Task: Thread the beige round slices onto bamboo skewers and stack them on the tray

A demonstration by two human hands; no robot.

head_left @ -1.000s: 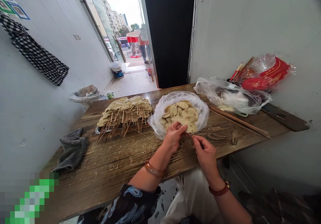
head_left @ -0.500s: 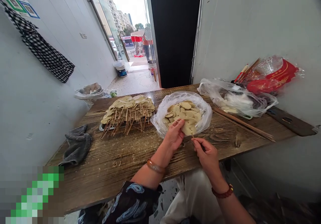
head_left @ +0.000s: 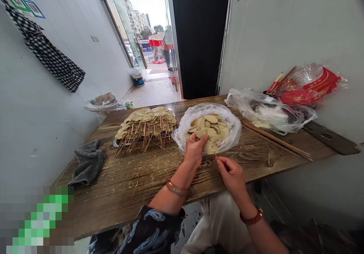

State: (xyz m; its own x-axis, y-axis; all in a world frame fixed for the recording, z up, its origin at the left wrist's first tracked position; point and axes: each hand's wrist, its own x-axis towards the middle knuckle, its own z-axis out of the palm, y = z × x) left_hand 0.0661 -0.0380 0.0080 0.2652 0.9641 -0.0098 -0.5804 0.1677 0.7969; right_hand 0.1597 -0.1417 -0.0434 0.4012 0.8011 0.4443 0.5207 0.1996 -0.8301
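Note:
My left hand (head_left: 195,148) is closed on thin, pale yellow-green slices (head_left: 211,146) at the front of an open clear plastic bag (head_left: 234,131). A skewer runs through these slices, and my right hand (head_left: 231,170) pinches its lower end between thumb and fingers. Inside the bag lies a heap of similar loose slices (head_left: 211,120). What exactly the slices are, I cannot tell. To the left, a pile of skewered slices (head_left: 146,122) is stacked on a metal tray (head_left: 116,143), with the stick ends pointing towards me.
Bare skewers (head_left: 278,142) lie on the wooden table (head_left: 159,178) at right, beside a crumpled plastic bag (head_left: 273,112) and a dark flat board (head_left: 330,136). A grey cloth (head_left: 89,163) lies at left. Red packaging (head_left: 315,87) rests against the right wall.
Both hands have shifted slightly left with the skewer and its slices. My left hand's grip on the slices has altered a little; my right hand still pinches the stick.

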